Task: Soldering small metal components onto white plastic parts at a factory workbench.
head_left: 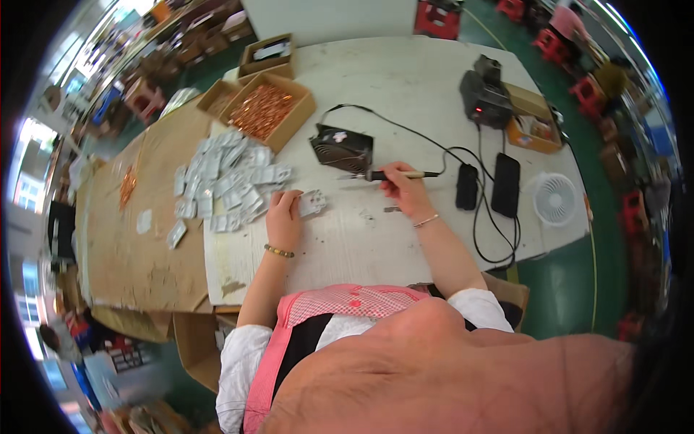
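My left hand [283,218] has its fingers closed on the left end of a small whitish plastic casing [313,203] at the tabletop. In my right hand [407,195] is a soldering iron [377,175], held like a pen with its tip pointing left. That tip is above and to the right of the casing, apart from it. Just beyond the iron stands a black box-shaped fan [343,148]. To the left of my left hand lies a heap of similar whitish casings [225,177].
A cardboard box of copper-coloured parts [266,108] stands behind the heap. More copper pieces [128,186] lie on brown cardboard [123,246] at left. On the right are a black soldering station [486,98], a phone [506,184], loose cables and a white round fan [555,199].
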Demonstrator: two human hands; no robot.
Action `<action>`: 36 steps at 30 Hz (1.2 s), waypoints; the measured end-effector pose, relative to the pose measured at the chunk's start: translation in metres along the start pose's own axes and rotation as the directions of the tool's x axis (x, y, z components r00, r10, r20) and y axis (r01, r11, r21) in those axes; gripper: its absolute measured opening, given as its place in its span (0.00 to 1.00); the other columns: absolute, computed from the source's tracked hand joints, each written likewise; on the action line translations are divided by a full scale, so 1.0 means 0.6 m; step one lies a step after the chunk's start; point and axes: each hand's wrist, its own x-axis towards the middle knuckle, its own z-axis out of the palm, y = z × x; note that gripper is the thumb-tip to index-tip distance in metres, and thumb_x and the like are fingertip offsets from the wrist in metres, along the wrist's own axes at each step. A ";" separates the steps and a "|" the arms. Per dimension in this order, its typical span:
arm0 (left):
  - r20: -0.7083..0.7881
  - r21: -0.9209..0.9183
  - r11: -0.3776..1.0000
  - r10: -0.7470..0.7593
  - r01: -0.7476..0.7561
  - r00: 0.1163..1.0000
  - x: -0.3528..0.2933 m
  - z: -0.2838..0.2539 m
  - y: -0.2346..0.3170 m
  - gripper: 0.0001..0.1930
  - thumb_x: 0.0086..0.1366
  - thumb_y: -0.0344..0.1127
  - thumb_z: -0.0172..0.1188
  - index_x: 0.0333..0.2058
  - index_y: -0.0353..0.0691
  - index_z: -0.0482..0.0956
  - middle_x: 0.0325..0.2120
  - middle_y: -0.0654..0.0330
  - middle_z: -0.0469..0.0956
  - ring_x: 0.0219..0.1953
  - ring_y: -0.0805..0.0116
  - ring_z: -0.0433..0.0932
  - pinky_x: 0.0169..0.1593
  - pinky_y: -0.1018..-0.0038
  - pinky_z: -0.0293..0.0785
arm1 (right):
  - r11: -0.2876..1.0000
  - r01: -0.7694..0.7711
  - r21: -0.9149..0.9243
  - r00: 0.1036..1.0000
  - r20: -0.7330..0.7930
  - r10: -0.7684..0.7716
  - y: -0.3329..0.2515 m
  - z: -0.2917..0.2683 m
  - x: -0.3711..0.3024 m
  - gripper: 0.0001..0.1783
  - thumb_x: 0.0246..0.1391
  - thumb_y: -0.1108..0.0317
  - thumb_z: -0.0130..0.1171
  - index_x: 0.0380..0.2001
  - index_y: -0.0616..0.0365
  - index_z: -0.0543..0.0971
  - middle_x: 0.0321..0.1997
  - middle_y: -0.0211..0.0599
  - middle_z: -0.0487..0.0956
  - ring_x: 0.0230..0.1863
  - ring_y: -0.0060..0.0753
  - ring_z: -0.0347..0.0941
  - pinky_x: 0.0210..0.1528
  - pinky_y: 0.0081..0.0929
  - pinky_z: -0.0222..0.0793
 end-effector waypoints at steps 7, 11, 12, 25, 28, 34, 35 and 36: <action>0.032 -0.050 0.998 -0.022 0.024 0.999 0.015 0.042 0.009 0.06 0.54 0.28 0.52 0.31 0.41 0.75 0.27 0.54 0.72 0.31 0.55 0.73 0.34 0.68 0.68 | 0.992 0.016 -0.125 1.000 0.015 -0.014 -0.014 0.008 -0.008 0.11 0.52 0.61 0.53 0.28 0.58 0.74 0.20 0.30 0.74 0.18 0.16 0.66 0.21 0.13 0.61; 0.000 -0.045 0.999 -0.031 0.031 1.000 0.011 0.054 0.000 0.05 0.53 0.29 0.53 0.30 0.41 0.75 0.27 0.54 0.73 0.31 0.55 0.73 0.33 0.67 0.69 | 0.979 -0.047 -0.198 0.999 0.008 0.049 -0.007 0.012 -0.006 0.10 0.51 0.63 0.53 0.29 0.58 0.76 0.19 0.29 0.74 0.18 0.14 0.65 0.20 0.11 0.58; -0.003 -0.028 0.997 -0.076 0.076 0.997 0.010 0.054 -0.001 0.05 0.53 0.29 0.53 0.29 0.42 0.75 0.27 0.54 0.73 0.31 0.55 0.73 0.33 0.67 0.69 | 0.973 -0.045 -0.225 0.999 -0.027 0.040 -0.006 0.012 -0.004 0.09 0.51 0.63 0.53 0.29 0.57 0.76 0.20 0.28 0.74 0.18 0.13 0.65 0.20 0.11 0.58; 0.001 -0.025 0.993 -0.116 0.116 0.993 0.010 0.053 0.001 0.04 0.52 0.31 0.54 0.28 0.43 0.76 0.26 0.56 0.72 0.28 0.57 0.73 0.32 0.68 0.69 | 0.948 -0.057 -0.313 0.992 0.086 0.088 -0.001 0.017 -0.007 0.10 0.50 0.62 0.56 0.30 0.57 0.76 0.20 0.27 0.74 0.19 0.12 0.64 0.20 0.08 0.57; 0.000 -0.030 0.993 -0.116 0.115 0.993 0.009 0.054 0.001 0.04 0.52 0.31 0.54 0.28 0.43 0.75 0.26 0.57 0.73 0.28 0.57 0.73 0.32 0.69 0.69 | 0.943 -0.030 -0.332 0.991 0.116 0.072 -0.001 0.017 -0.007 0.10 0.50 0.61 0.57 0.30 0.57 0.76 0.21 0.28 0.74 0.18 0.12 0.65 0.20 0.08 0.57; -0.001 -0.052 0.992 -0.113 0.113 0.994 0.009 0.055 0.000 0.04 0.53 0.31 0.54 0.29 0.43 0.75 0.27 0.57 0.73 0.28 0.58 0.73 0.31 0.70 0.69 | 0.937 -0.029 -0.348 0.993 0.101 0.069 -0.002 0.019 -0.007 0.10 0.50 0.61 0.57 0.30 0.57 0.76 0.20 0.28 0.74 0.18 0.11 0.65 0.20 0.08 0.57; 0.011 -0.063 0.992 -0.109 0.110 0.994 0.009 0.055 0.000 0.04 0.53 0.31 0.54 0.29 0.43 0.75 0.27 0.57 0.73 0.28 0.58 0.73 0.31 0.70 0.69 | 0.936 -0.028 -0.352 0.993 0.099 0.067 -0.002 0.019 -0.007 0.10 0.50 0.61 0.57 0.30 0.57 0.76 0.20 0.28 0.74 0.18 0.11 0.65 0.20 0.08 0.57; 0.002 -0.056 0.991 -0.119 0.119 0.993 0.009 0.055 0.000 0.04 0.53 0.31 0.54 0.29 0.43 0.75 0.27 0.57 0.73 0.28 0.58 0.73 0.31 0.70 0.69 | 0.931 -0.016 -0.366 0.996 0.078 0.047 -0.001 0.020 -0.007 0.10 0.50 0.62 0.56 0.30 0.57 0.76 0.20 0.28 0.75 0.18 0.12 0.65 0.20 0.08 0.57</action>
